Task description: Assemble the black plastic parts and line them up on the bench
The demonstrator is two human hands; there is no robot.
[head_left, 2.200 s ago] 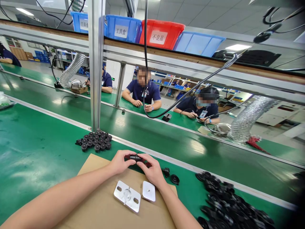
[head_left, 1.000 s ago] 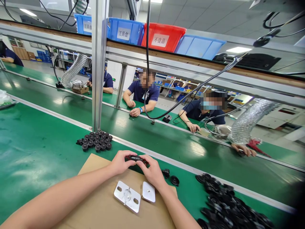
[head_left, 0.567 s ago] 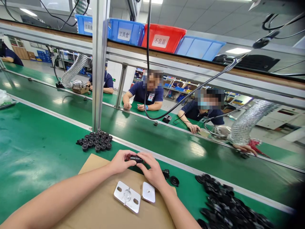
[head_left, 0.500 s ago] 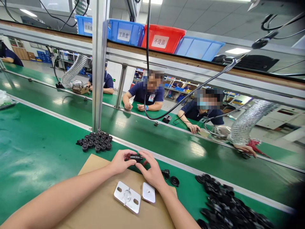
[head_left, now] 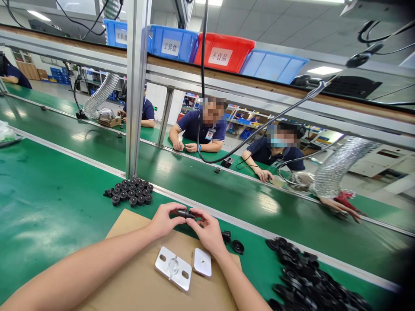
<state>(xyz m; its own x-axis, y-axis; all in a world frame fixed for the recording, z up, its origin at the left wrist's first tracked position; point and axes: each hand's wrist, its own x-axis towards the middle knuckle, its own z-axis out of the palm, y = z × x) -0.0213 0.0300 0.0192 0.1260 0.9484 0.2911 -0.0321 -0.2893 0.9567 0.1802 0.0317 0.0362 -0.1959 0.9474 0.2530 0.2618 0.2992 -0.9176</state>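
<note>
Just below the frame's centre, the left hand [head_left: 165, 221] and right hand [head_left: 207, 229] pinch a short black tube [head_left: 185, 213] between them. Below, a slotted plate [head_left: 173, 268] and a smaller plate [head_left: 202, 261] lie on brown card [head_left: 136, 276]; a black heap [head_left: 313, 268] covers the lower-right counter [head_left: 42, 207].

One camera, worn on the person's head, looks forward and down over the green tabletop [head_left: 58, 194]. It sits close behind the work: bare forearms [head_left: 87, 264] run in from the bottom edge towards the left grip [head_left: 167, 221] and right grip [head_left: 209, 229], below the frame's centre. The wide view reaches past the metal beam [head_left: 175, 77] across the upper part to the ceiling [head_left: 279, 26], tilted so that long edges slope down rightward.
</note>
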